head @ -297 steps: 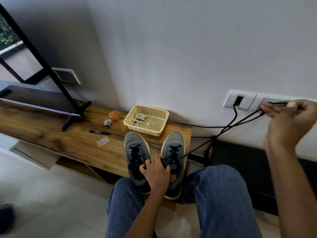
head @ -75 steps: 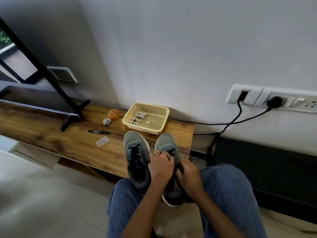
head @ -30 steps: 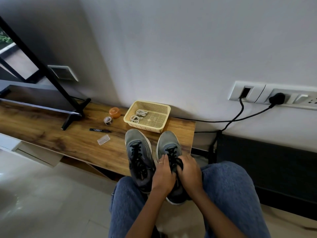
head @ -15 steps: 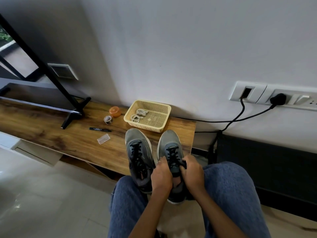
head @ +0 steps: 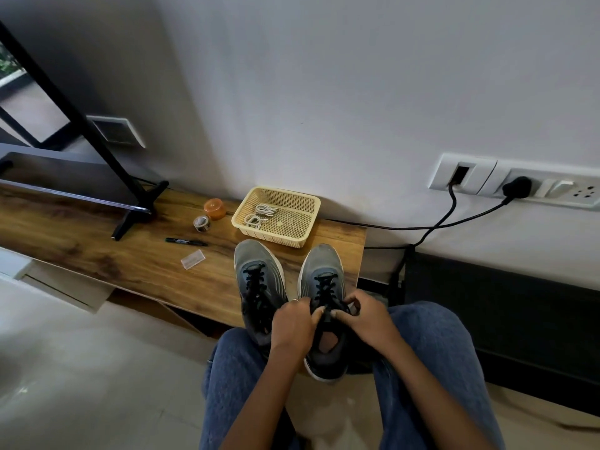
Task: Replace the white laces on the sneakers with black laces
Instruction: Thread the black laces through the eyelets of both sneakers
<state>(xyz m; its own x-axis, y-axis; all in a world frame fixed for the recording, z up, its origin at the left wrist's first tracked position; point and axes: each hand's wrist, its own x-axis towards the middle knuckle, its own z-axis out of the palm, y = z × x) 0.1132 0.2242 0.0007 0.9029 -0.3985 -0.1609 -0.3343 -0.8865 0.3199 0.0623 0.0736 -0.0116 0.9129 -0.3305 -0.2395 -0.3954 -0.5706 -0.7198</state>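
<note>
Both hands — left hand [head: 293, 323], right hand [head: 367, 315] — pinch the black lace [head: 326, 295] on the right sneaker [head: 319, 267]; no brand legible.

Sneakers [head: 285, 287] side by side on bench [head: 97, 254]; basket [head: 276, 216] behind them, marker [head: 186, 241] left.

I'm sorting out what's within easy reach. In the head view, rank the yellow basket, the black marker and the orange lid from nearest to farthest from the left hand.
From the left hand:
1. Yellow basket, straight ahead, beyond the sneaker toes.
2. Black marker, ahead and to the left on the wooden shelf.
3. Orange lid, farther back by the wall. It's close to the marker's distance, so treat that order loosely.
</note>
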